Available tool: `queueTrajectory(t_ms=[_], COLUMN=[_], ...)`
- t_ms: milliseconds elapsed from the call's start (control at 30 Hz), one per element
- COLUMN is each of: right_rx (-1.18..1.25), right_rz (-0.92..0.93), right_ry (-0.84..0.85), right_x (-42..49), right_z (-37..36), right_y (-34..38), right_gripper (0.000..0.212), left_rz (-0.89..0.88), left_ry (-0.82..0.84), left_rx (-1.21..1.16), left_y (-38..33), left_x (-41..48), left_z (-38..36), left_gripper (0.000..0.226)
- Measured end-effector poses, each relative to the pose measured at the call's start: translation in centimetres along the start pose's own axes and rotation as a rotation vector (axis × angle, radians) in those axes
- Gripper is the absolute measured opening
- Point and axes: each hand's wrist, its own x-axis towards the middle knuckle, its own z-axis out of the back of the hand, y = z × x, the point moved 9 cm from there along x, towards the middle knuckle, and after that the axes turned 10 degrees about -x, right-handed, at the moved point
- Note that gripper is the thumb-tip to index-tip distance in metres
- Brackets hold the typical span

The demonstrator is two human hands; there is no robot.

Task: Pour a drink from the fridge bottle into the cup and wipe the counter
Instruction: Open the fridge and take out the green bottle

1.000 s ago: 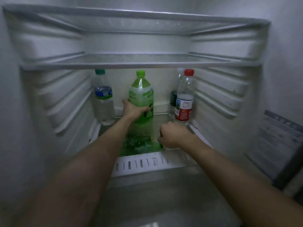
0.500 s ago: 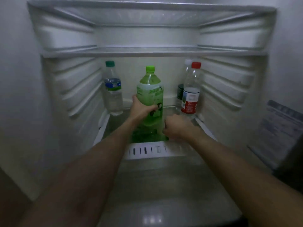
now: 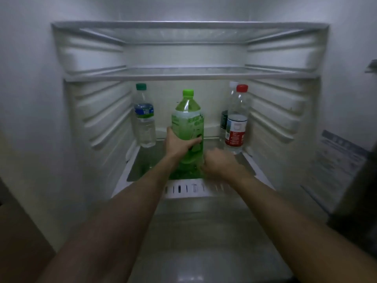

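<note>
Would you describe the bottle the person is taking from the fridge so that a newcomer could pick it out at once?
Look inside the open fridge, on the lowest shelf under the two bare shelves. Several bottles stand there; the one meant is the green bottle in the middle, nearest the front, with the left hand wrapped around it. It alone is green all over with a light green cap, and larger than the clear bottles beside it.

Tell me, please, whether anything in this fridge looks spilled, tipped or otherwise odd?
Nothing stands out. The green bottle stands upright in the left hand, and the other bottles stand upright and capped on the shelf.
</note>
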Motion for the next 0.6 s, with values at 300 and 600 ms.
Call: queueTrajectory(t_ms=[300, 600], right_rx=[-0.043, -0.091], right_rz=[0.019, -0.009], right_ry=[-0.039, -0.074], right_x=[-1.3, -4.0], right_z=[0.5, 2.0], right_y=[0.5, 0.9], right_gripper=[0.020, 0.013], left_rz=[-0.072, -0.175], left_ry=[-0.034, -0.012], left_rx=[-0.064, -0.001], left_y=[-1.2, -3.3], left_x=[-4.8, -9.9], left_z=[2.9, 5.4], left_gripper=[0.086, 0.088])
